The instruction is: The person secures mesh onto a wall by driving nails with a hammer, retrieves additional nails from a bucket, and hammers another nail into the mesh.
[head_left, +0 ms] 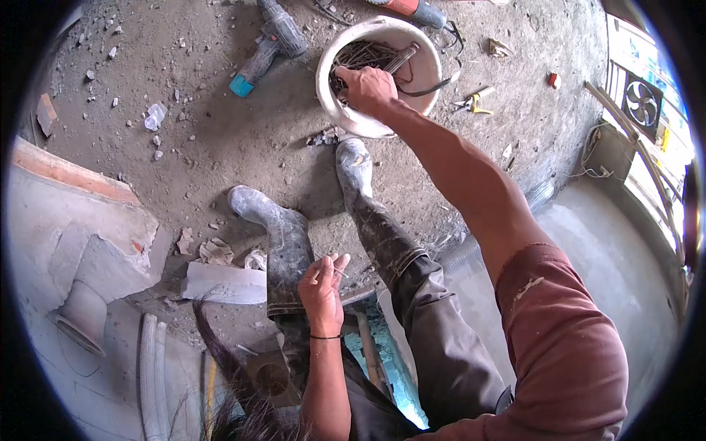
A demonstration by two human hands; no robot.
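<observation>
In the head view my left hand (321, 292) is raised over my left leg, thumb and fingers pinched on a thin nail (340, 272). My right hand (370, 90) reaches into a whitish bucket (434, 66). Its fingers are curled at the heap of thin rusty nails (368, 54) inside, and whatever they grip is hidden. Beside that hand a pale rod-like piece (401, 57) leans on the bucket's inner wall. A dark strap (434, 90) hangs over the bucket's right rim.
A cordless drill (271, 44) lies left of the bucket, a red and grey power tool (418, 10) behind it. Yellow-handled pliers (475, 101) rest to its right. Rubble litters the floor; broken concrete (95, 242) stands left, a fan (642, 103) far right.
</observation>
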